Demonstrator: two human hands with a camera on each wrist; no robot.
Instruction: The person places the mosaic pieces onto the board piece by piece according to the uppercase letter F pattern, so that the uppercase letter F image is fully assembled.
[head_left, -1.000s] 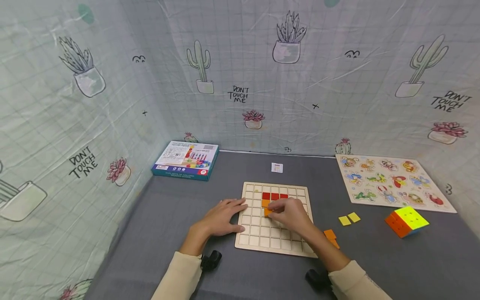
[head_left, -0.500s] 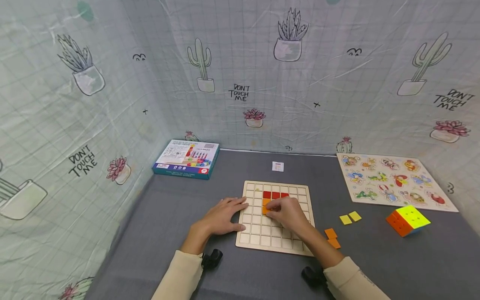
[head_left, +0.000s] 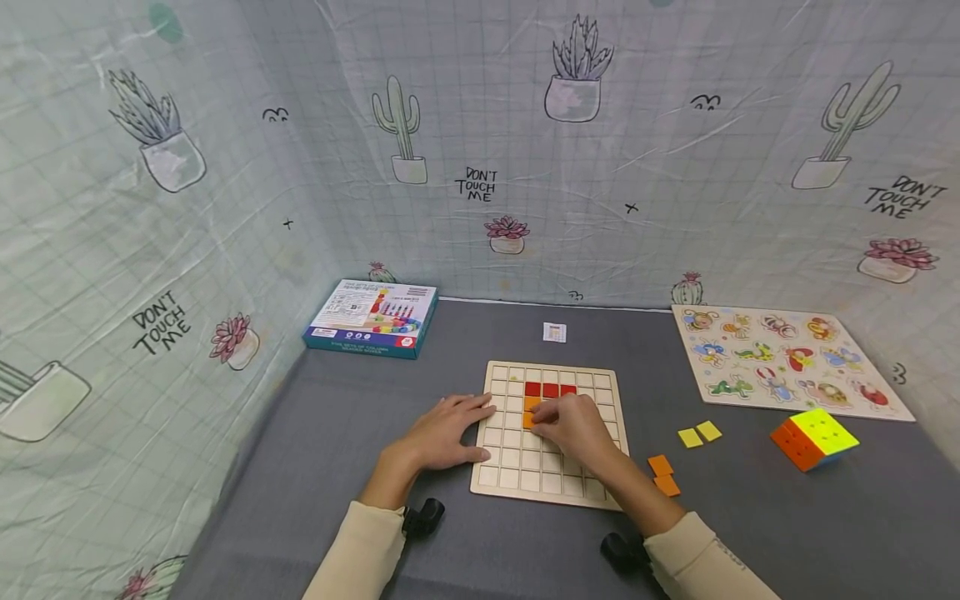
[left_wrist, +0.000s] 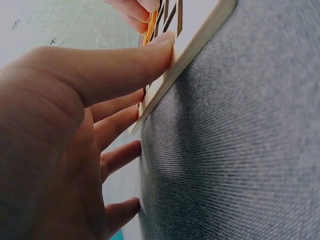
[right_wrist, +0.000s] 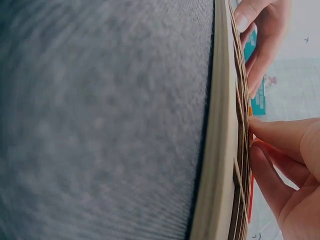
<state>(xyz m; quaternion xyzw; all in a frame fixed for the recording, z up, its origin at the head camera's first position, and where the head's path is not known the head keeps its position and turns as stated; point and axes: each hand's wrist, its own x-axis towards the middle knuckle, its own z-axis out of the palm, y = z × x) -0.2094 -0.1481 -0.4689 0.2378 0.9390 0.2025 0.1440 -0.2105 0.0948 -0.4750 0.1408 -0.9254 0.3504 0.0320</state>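
Observation:
A wooden grid board (head_left: 517,482) lies on the grey cloth. Three red square tiles (head_left: 550,390) fill part of an upper row, and an orange tile (head_left: 531,404) sits below the leftmost one. Directly under that lies a second orange tile (head_left: 528,420), its right side covered by the fingertips of my right hand (head_left: 577,427). Thumb and finger pinch there, close against the board, in the right wrist view too. My left hand (head_left: 442,435) is spread at the board's left edge, thumb and some fingertips touching the rim in the left wrist view.
Two loose orange tiles (head_left: 664,485) and two yellow tiles (head_left: 690,438) lie right of the board. Beyond them are a puzzle cube (head_left: 813,442) and an insect picture board (head_left: 795,362). A boxed set (head_left: 371,321) and a small printed card (head_left: 554,333) lie at the back.
The second orange tile, earlier askew under my right fingers, now sits squarely below the first. My right hand shifted slightly left and up with it; the left hand stayed in place.

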